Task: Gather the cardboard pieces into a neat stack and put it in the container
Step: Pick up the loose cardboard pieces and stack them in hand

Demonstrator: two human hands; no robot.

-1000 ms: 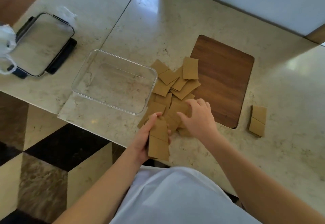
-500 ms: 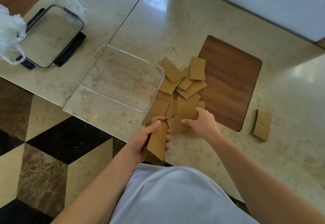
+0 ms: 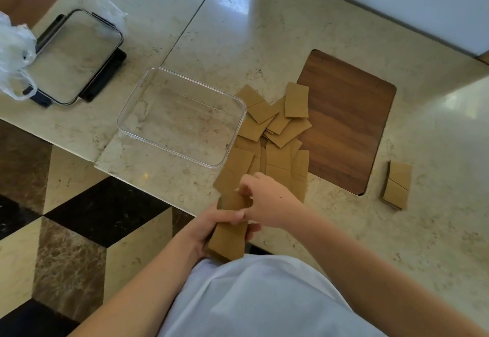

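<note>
A: Head view, looking down — the left hand (image 3: 211, 226) is wrapped round a small stack of tan cardboard rectangles (image 3: 229, 238), thumb across the top and fingers (image 3: 252, 232) curled underneath, held just off the near edge of the pale marble tabletop (image 3: 264, 32).

B: Why off the edge and not flat on the stone?

A: I'd say so the stack stays squared in the palm while the other hand feeds it. The right hand (image 3: 267, 201) is at the top end of the stack, fingers curled in as if pinching a piece onto it, though I can't see the fingertips well enough to be sure what they hold.

B: And the rest of the pieces?

A: A loose heap of tan cardboard pieces (image 3: 275, 130) lies overlapping on the tabletop, just beyond the hands, between the clear rectangular plastic container (image 3: 239, 127) and the dark wooden inset panel (image 3: 349, 119). Some lap over the panel's edge, and the nearest ones touch the container's right wall. Two more tan pieces (image 3: 397, 185) sit well apart to the right.

B: Anything in the container yet?

A: It looks bare inside. Its clear lid with black clips (image 3: 76, 56) lies off to the left, beside a crumpled clear plastic bag (image 3: 13, 53), presumably parked there so the opening stays free.

B: So how far along?

A: Early, by my reckoning: only a few pieces in hand, most not yet gathered, and the far pair will need a reach
</note>
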